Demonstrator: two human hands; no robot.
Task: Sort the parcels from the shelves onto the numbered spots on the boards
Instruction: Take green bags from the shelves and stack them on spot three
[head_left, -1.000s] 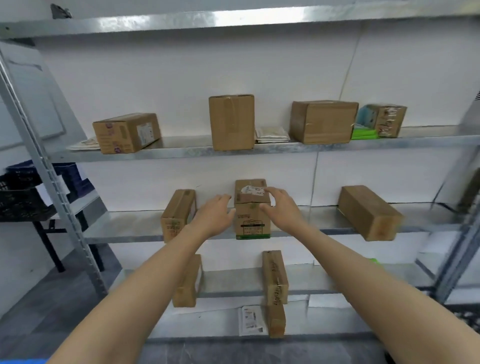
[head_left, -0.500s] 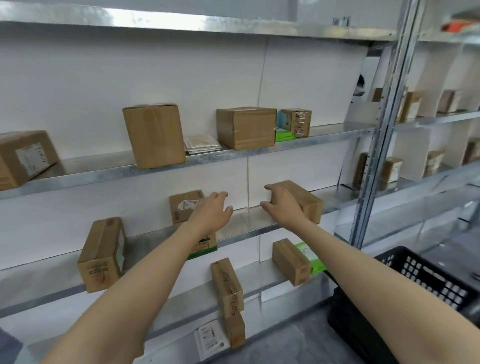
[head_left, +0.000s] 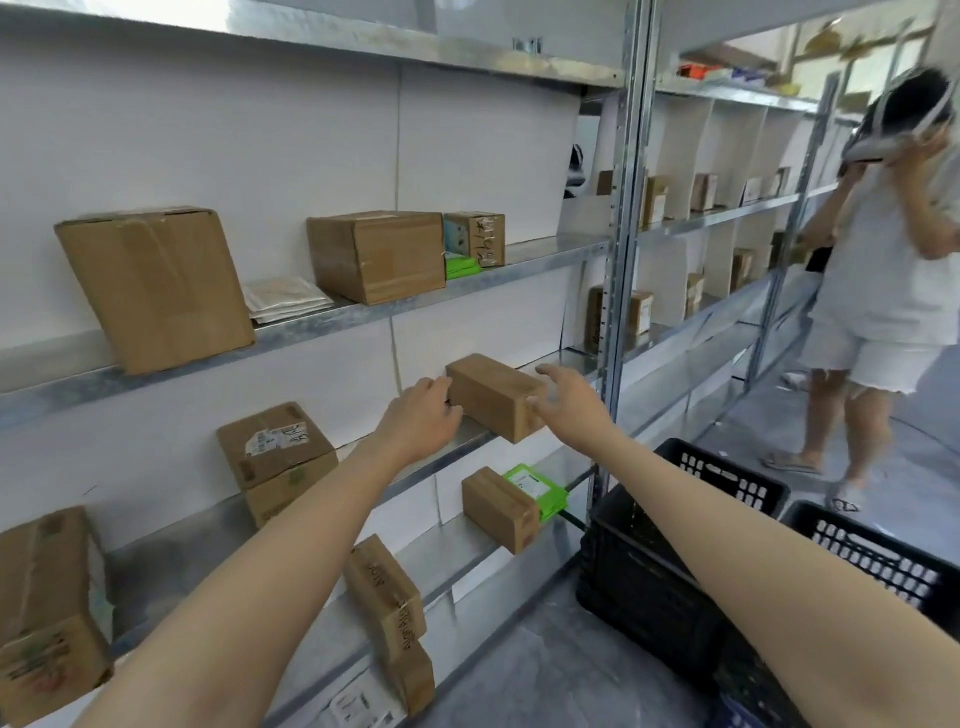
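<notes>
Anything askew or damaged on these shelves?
Yes. The tall brown cardboard box on the upper metal shelf leans sideways, and its top flaps look crumpled. A narrow brown cardboard box with black lettering hangs tilted over the front edge of the lower metal shelf.

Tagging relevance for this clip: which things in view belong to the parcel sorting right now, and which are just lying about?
In the job: long brown parcel; left hand and right hand, either side of it; other shelved parcels.
Lying about: black crates; a person standing nearby.
</notes>
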